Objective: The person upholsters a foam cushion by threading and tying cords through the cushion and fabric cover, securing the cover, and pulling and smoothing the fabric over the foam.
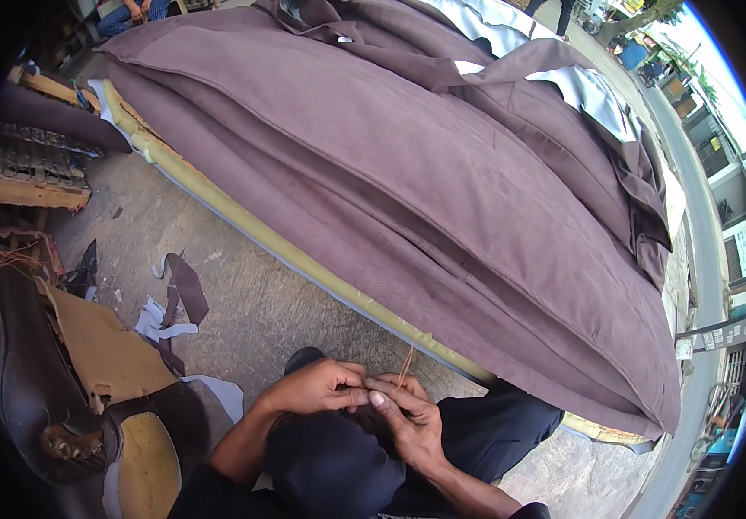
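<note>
A thin orange-brown thread (406, 363) runs from the yellowish foam edge (338, 281) of a large mauve upholstered piece (373, 164) down to my fingers. My left hand (325, 387) is closed in a pinch, its fingertips meeting those of my right hand. My right hand (408, 417) is closed too, with the thread passing at its fingers. Anything small pinched between the fingertips is too fine to make out. Both hands are just in front of the piece's near lower edge, above my dark-clothed legs (494, 432).
Fabric scraps (184, 290) lie on the concrete floor (243, 294) at left. A torn brown seat part (105, 346) and a wooden spring frame (31, 190) stand at far left. Loose mauve cloth (563, 130) drapes over the piece. A person (135, 13) sits at the far left; a street (688, 156) runs along the right.
</note>
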`<state>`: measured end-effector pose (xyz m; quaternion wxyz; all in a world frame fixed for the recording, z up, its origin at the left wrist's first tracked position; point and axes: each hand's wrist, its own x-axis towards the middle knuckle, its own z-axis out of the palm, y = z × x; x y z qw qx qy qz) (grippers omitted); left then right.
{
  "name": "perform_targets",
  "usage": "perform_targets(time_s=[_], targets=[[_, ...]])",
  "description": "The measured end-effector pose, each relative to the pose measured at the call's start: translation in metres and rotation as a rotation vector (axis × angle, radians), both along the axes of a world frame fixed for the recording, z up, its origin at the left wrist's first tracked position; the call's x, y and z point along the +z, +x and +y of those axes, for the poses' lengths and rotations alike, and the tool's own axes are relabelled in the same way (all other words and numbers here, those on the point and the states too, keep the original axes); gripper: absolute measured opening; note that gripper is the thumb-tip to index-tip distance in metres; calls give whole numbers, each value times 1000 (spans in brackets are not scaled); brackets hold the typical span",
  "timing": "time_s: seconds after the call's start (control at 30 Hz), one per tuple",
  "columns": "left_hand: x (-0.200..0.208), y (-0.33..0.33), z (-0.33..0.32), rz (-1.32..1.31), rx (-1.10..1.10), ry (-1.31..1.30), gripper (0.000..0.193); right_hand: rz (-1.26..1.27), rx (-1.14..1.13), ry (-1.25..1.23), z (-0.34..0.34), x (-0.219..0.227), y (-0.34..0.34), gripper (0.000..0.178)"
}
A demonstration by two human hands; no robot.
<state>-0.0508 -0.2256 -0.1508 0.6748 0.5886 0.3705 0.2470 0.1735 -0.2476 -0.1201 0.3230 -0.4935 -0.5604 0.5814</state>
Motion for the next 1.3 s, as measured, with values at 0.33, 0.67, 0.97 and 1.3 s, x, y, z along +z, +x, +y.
perform_targets(time_s=[0.33,0.67,0.97,1.3], targets=[[115,30,67,589,477,1347,45,-206,559,548,-1,28,51,42],[93,47,66,670,428,1434,8,-417,786,457,1,25,66,36],[138,55,130,838,52,1196,23,-231,666,536,24,49,60,28],[218,78,211,874,-157,1037,32,-509,490,666,74,113,86,20]])
